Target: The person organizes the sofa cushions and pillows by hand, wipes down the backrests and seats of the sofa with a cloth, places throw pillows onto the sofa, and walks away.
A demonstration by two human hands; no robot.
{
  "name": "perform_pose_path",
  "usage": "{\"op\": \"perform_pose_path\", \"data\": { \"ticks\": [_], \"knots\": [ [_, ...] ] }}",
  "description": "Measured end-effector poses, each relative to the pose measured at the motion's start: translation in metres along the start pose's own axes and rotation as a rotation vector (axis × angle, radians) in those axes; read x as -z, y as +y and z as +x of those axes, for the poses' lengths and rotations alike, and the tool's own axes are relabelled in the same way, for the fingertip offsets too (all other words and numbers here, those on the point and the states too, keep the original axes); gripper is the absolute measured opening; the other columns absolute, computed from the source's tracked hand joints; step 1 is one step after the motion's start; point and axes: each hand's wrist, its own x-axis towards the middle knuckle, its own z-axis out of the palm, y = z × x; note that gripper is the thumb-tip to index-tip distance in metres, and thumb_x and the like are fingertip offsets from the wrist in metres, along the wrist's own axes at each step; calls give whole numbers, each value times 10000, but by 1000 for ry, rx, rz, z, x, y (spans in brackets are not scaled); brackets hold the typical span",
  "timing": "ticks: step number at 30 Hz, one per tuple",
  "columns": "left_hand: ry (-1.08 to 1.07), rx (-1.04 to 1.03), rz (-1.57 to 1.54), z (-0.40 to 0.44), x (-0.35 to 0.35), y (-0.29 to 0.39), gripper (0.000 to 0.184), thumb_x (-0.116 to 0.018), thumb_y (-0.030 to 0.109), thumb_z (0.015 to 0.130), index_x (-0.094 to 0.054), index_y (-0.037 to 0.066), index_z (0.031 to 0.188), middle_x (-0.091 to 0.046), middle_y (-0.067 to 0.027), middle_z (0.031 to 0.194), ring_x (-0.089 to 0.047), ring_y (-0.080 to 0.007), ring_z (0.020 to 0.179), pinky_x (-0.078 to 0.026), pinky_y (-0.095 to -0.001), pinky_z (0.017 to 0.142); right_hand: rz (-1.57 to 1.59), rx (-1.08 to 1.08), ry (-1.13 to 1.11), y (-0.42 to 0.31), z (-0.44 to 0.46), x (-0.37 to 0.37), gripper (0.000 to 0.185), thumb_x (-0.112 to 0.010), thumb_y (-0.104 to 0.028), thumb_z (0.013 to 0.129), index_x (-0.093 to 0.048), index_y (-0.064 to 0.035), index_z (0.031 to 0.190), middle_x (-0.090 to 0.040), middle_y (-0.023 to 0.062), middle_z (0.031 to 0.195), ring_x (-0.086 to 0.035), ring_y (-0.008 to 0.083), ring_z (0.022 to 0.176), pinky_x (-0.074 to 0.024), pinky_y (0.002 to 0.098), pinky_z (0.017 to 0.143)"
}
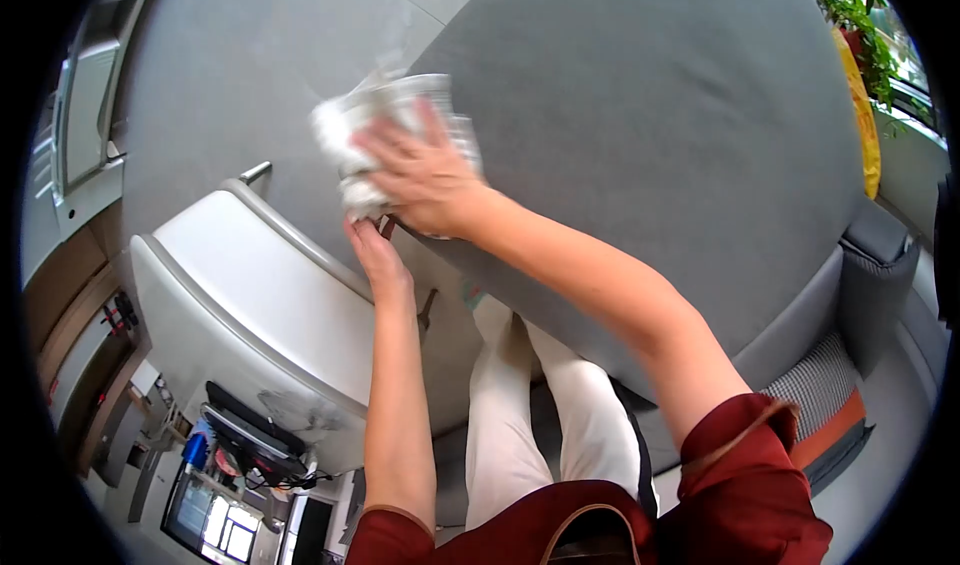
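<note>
A crumpled white cloth [345,145], partly blurred, lies at the left corner of a big grey upholstered seat [640,145]. On top of the cloth is my right hand [425,175], pressing it with the palm down and the fingers spread. My left hand [375,255] is just below, its outstretched fingers reaching up to the cloth's lower edge beside the seat's corner. The cloth and the right hand partly hide the left fingertips. I see nothing held in the left hand.
A white curved piece of furniture [270,265] with grey edging stands left of my left arm. Grey floor [250,55] extends beyond it. A grey armrest [880,255], a checked cushion [815,385] and green plants [860,25] are at the right. My legs are below the seat's edge.
</note>
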Motion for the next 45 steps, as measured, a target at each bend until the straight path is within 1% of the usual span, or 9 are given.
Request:
{"op": "perform_pose_path", "data": {
  "ticks": [7, 9, 11, 17, 25, 30, 35, 38, 45],
  "knots": [
    [-47, -519, 461, 42, -51, 57, 473, -236, 364, 934, -335, 22, 1245, -391, -173, 1261, -394, -273, 1153, -311, -345, 944, -598, -220, 135, 142, 14, 77, 301, -484, -128, 731, -569, -157, 1018, -440, 30, 1240, -338, 172, 1215, -108, 600, 995],
    [-111, -557, 514, 47, -71, 78, 473, -230, 353, 935, -404, 8, 1206, -444, -201, 1211, -428, -301, 1123, -330, -357, 937, -631, -409, 259, 178, -6, 143, 328, -534, -191, 736, -566, -120, 1056, -427, 129, 1223, -387, 352, 1109, -250, 482, 969],
    [-192, -194, 1026, 59, -85, 95, 612, -168, 462, 907, -539, 8, 1081, -560, -205, 1046, -479, -341, 1053, -352, -373, 905, -505, -511, 428, 224, -19, 153, 293, -514, -234, 797, -564, -103, 1053, -472, 127, 1176, -374, 334, 1133, -232, 461, 990],
    [-565, -85, 870, 115, -76, 73, 584, -226, 453, 892, -579, 7, 1025, -579, -217, 996, -496, -361, 1012, -376, -374, 865, -359, -457, 331, 115, -10, 72, 324, -529, -184, 706, -559, -128, 1024, -380, 38, 1314, -264, 234, 1266, -106, 640, 951],
    [-724, -233, 901, 110, -40, 59, 474, -258, 377, 884, -508, 68, 1143, -556, -212, 1045, -496, -392, 991, -392, -407, 823, -107, -151, 258, 50, -7, 20, 78, -516, -125, 679, -566, -124, 739, -451, 23, 1253, -383, 190, 1193, -75, 528, 1043],
    [-751, -61, 696, 115, -43, 53, 557, -168, 403, 922, -462, 21, 1200, -504, -158, 1174, -451, -239, 1108, -298, -308, 955, -629, -771, 541, 215, -4, 119, 346, -523, -267, 775, -522, -126, 1091, -361, 58, 1322, -268, 221, 1259, -149, 643, 932],
    [-688, 337, 355, 107, -72, 92, 634, -137, 501, 898, -249, 47, 1325, -313, -195, 1329, -298, -273, 1235, -231, -328, 1007, -346, -731, 229, 81, -14, 79, 476, -503, -238, 760, -447, -51, 1193, -350, 112, 1326, -212, 276, 1288, -63, 654, 951],
    [-764, 26, 480, 112, -106, 116, 656, -177, 522, 890, -171, 40, 1336, -236, -188, 1359, -218, -268, 1267, -189, -349, 1027, 43, -359, 264, -10, -29, 3, 220, -498, -146, 754, -576, -106, 956, -456, 36, 1249, -339, 189, 1234, -60, 559, 1024],
    [-951, -758, 835, 48, -237, 162, 585, -402, 360, 888, -185, 45, 1330, -172, -199, 1379, -116, -355, 1286, -139, -428, 1032, -406, -958, 488, 54, -151, 84, 289, -524, -183, 725, -578, -58, 979, -432, 88, 1272, -331, 232, 1237, -137, 560, 1004]
  ]
}}
